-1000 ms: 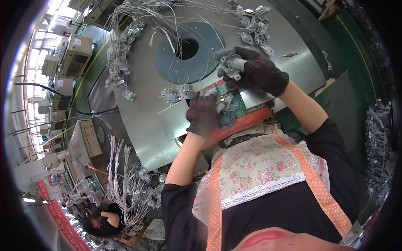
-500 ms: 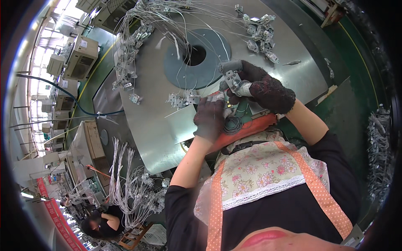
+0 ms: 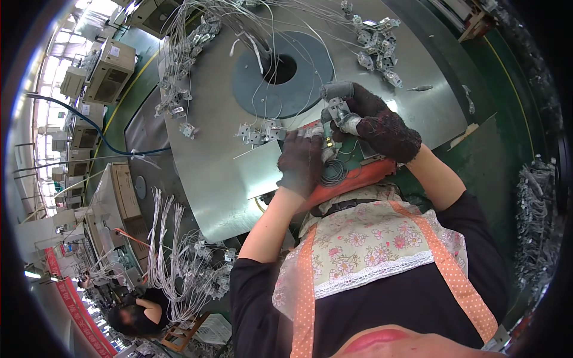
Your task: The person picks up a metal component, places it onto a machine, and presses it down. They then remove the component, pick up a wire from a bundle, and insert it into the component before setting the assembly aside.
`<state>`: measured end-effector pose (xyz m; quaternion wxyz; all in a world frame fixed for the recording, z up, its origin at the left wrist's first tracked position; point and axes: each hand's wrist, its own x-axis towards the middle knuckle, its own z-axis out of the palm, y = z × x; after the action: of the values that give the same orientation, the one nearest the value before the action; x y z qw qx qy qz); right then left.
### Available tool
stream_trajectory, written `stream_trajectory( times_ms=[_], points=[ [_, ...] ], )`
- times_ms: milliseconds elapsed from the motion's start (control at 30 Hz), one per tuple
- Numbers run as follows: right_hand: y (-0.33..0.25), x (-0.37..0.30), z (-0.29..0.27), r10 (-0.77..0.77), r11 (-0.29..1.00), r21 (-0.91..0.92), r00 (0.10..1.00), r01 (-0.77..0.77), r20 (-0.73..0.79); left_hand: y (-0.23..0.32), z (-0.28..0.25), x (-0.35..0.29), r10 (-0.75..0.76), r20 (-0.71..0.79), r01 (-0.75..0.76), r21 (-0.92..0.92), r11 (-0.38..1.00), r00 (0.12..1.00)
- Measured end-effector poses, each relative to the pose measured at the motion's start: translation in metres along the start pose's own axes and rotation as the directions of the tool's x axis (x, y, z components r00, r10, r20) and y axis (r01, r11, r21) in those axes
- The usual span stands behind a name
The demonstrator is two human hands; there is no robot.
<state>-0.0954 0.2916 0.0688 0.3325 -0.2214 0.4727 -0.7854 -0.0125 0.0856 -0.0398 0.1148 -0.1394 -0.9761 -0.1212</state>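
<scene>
My right hand [image 3: 385,128], in a dark knit glove with grey-wrapped fingertips, is closed around a small silvery metal bracket [image 3: 339,110]. It holds the piece just above the table's near edge. To its left, my gloved left hand [image 3: 300,160] bends its fingers over small parts at that edge; what they pinch is hidden. A coil of thin grey wire [image 3: 334,173] lies between the hands, next to a red-orange padded edge [image 3: 352,184]. Several metal brackets [image 3: 262,131] with wires sit just beyond my left hand.
The metal table [image 3: 206,149] has a grey disc [image 3: 248,89] with a central hole. Bundles of wired brackets lie at its far left and far right [image 3: 379,48]. A small tool [image 3: 419,88] lies at the right. Another person [image 3: 140,316] works at the lower left.
The whole view has shifted slightly. My right hand still holds the metal bracket, and my left hand stays at the table's near edge with little visible movement.
</scene>
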Motion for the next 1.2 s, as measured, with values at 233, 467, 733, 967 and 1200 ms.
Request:
stream_trajectory(
  times_ms=[233, 467, 733, 967, 1200],
  points=[
    [0.009, 0.001, -0.004, -0.01, 0.999, -0.033, 1.0, 0.009, -0.028, 0.008, -0.011, 0.003, -0.01, 0.056, 0.008, 0.026, 1.0, 0.998],
    [-0.012, -0.01, -0.005, 0.065, 0.998, -0.016, 0.998, -0.065, -0.023, 0.009, -0.023, 0.002, -0.06, 0.004, 0.06, -0.025, 0.998, 0.998],
    [-0.002, -0.019, -0.029, 0.003, 1.0, -0.016, 0.979, -0.007, -0.203, -0.024, -0.052, 0.056, -0.244, 0.302, 0.368, -0.484, 0.793, 0.922],
    [0.04, 0.012, -0.018, -0.093, 0.253, -0.943, 0.976, 0.217, 0.199, -0.095, -0.037, 0.082, -0.319, 0.491, 0.264, 0.179, 0.948, 0.811],
    [0.065, 0.034, 0.01, 0.166, -0.289, -0.892, 0.936, 0.347, 0.31, -0.116, -0.056, 0.044, -0.433, 0.422, 0.343, 0.274, 0.898, 0.796]
  ],
)
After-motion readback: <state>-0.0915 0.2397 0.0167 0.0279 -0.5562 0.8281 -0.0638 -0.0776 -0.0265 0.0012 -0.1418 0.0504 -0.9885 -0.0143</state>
